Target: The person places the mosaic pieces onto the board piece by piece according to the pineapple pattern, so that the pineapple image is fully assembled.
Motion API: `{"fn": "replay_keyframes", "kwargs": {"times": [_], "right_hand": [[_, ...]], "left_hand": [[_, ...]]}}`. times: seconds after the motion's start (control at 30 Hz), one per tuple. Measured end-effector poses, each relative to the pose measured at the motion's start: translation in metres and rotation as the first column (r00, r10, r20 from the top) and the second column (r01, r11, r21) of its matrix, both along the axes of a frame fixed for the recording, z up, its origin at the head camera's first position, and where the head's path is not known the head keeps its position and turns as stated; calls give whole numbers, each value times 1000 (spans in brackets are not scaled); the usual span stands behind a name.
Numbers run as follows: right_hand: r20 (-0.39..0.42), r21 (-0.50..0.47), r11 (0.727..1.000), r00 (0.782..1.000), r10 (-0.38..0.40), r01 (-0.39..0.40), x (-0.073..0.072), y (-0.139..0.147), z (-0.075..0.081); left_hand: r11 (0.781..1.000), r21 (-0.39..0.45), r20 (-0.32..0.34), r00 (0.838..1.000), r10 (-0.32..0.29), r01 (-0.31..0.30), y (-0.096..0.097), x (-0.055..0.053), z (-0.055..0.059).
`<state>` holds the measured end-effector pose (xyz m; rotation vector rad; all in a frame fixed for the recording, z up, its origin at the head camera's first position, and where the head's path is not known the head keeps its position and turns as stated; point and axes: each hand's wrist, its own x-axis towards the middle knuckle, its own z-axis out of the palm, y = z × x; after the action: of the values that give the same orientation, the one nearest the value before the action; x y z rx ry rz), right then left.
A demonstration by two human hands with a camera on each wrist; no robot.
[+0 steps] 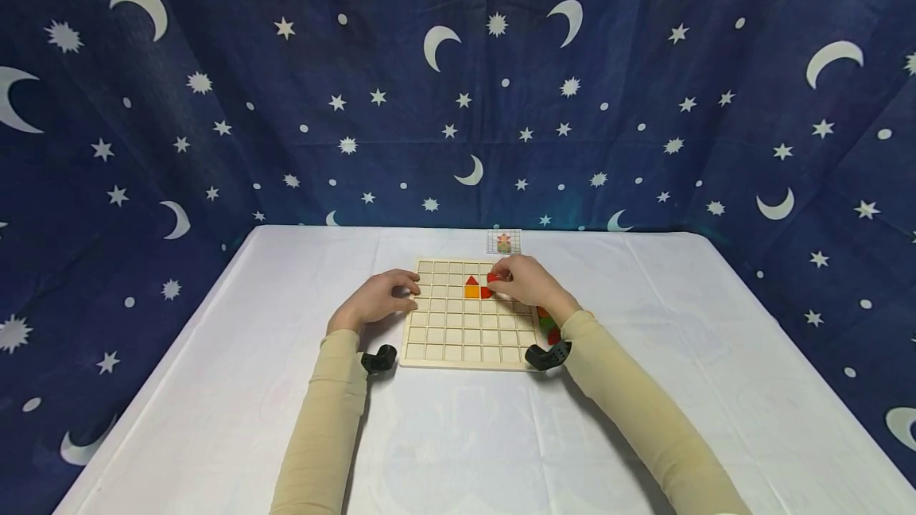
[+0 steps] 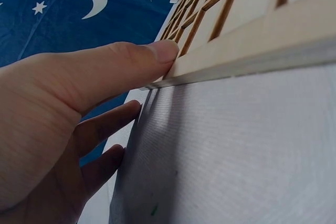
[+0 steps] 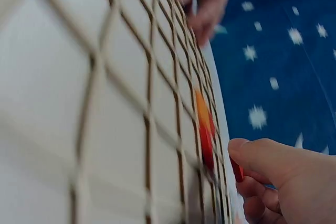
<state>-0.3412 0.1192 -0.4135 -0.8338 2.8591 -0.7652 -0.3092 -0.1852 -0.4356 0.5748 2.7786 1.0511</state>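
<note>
A wooden grid board [image 1: 436, 331] lies on the white table. A red triangle [image 1: 471, 280], an orange square [image 1: 472, 292] and another red piece [image 1: 486, 293] sit in its upper middle cells. My right hand [image 1: 530, 282] is over the board's upper right and pinches a red piece [image 3: 237, 170] between thumb and fingers, just above the grid. The held piece's full shape is hidden by the fingers. At the board's left edge, my left hand [image 1: 375, 297] rests its thumb [image 2: 157, 53] on the rim, with the other fingers spread loosely near the tablecloth.
Behind the board lies a small card [image 1: 504, 242] with a gridded coloured pattern. Loose red, green and orange pieces [image 1: 549, 326] lie right of the board, partly covered by the right forearm. A dark blue curtain [image 1: 401, 118] with moons and stars hangs around the table [image 1: 458, 435].
</note>
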Motion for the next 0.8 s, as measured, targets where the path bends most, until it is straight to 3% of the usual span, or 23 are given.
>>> {"fn": "replay_keyframes", "kwargs": {"times": [0.17, 0.33, 0.47, 0.8], "right_hand": [[-48, 28, 996, 996, 82, -80, 6, -35, -4], [-100, 85, 995, 993, 57, -48, 9, -57, -9], [-116, 121, 992, 992, 43, -29, 8, -64, -12], [-91, 92, 995, 994, 53, -44, 8, -66, -12]], "left_hand": [[1000, -6, 2, 1000, 4, -4, 1, 0, 0], [1000, -14, 4, 1000, 8, -8, 1, -1, 0], [1000, -8, 1, 1000, 6, -6, 1, -2, 1], [1000, -3, 2, 1000, 10, -10, 1, 0, 1]]}}
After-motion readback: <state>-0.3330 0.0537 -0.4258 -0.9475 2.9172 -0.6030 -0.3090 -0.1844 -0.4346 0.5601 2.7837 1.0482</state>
